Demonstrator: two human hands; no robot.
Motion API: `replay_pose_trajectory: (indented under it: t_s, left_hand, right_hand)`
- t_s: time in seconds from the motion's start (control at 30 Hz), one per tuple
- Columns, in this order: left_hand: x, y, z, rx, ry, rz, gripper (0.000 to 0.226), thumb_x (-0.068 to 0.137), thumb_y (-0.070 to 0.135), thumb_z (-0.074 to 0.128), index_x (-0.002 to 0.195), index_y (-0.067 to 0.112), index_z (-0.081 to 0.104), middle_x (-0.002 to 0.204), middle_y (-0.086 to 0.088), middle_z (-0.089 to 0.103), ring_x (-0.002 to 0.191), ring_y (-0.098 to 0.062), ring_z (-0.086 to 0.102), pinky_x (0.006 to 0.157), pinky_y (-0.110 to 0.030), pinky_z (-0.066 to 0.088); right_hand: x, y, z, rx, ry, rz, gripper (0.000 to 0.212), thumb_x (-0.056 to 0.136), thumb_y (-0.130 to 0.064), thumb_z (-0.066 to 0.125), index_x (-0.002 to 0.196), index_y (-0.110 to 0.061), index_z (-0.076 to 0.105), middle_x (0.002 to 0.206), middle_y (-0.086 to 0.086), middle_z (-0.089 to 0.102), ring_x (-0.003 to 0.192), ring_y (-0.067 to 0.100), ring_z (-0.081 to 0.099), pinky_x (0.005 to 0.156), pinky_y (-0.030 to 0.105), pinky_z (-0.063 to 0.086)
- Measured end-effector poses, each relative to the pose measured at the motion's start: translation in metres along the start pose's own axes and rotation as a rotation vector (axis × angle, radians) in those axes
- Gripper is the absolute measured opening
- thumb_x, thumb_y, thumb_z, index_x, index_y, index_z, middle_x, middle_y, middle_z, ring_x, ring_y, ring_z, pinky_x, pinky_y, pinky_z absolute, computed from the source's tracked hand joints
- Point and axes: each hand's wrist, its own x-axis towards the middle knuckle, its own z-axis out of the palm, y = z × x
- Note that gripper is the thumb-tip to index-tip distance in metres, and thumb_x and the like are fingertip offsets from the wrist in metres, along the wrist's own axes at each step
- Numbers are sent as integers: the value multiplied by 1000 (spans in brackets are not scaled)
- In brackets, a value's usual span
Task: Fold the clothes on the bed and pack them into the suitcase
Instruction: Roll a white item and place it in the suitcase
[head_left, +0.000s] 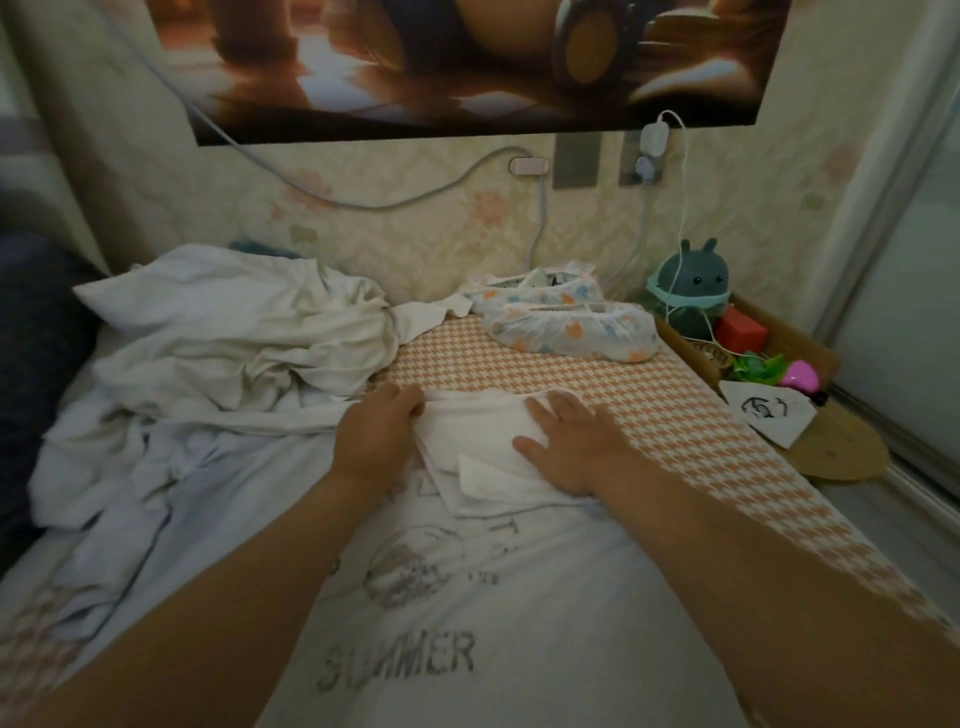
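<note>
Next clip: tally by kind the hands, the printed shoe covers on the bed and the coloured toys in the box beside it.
Hands: 2, left hand, right hand
Printed shoe covers: 2, far cover, near cover
Toys: 4, teal figure, red block, green toy, pink toy
Total: 8

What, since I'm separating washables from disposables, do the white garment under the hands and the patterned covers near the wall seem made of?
White garment: probably soft matte cotton knit; it lies in thick, limp folds.
Patterned covers: thin, translucent nonwoven or plastic film, puckered at gathered rims; which, I cannot tell.
</note>
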Motion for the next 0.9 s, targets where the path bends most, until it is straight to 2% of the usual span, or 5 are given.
replay_pose_trajectory:
  t_s: [0.13, 0.23, 0.4, 0.57, 0.9]
  left_hand:
    - [9, 16, 3, 13, 46, -69, 18, 70, 3, 71, 78, 18, 71, 98, -9, 61, 91, -33, 57, 75, -39, 42]
    - [4, 43, -3, -202, -13, 260, 16, 78, 12, 57, 85, 15, 71, 103, -6, 64, 94, -22, 56, 81, -35, 45]
    - [-44, 56, -9, -223, -501, 224, 69, 83, 68, 47, 141, 30, 49, 150, 9, 42, 138, -6, 33, 116, -22, 21]
    - [-66, 48, -40, -202, -616, 175, 68, 89, 65, 47, 150, 38, 32, 160, 15, 17, 147, -4, 12, 116, -18, 7]
    - [-99, -74, -146, 19, -237, -329, 22, 92, 27, 43, 102, 19, 61, 105, -1, 61, 100, -23, 58, 83, -32, 47]
  right_hand:
    - [2, -15, 3, -32, 139, 16, 80, 93, -72, 22, 157, -25, 14, 164, 11, 6, 151, 30, 3, 120, 54, -2]
    - [-2, -24, 6, -2, 396, -156, 67, 95, -59, 38, 151, -24, 32, 160, 14, 21, 148, 31, 17, 121, 47, 10]
    - [-14, -14, 11, 72, 65, -273, 73, 99, -53, 40, 158, -31, 3, 165, 3, -12, 152, 21, -10, 122, 44, -4]
    - [-24, -24, -5, -6, -18, -210, 76, 96, -59, 38, 158, -34, 1, 165, 3, -13, 151, 23, -12, 122, 48, -5]
    - [-42, -195, -51, 330, 225, -464, 50, 98, -33, 51, 146, -24, 42, 151, 1, 40, 135, 21, 41, 108, 36, 36]
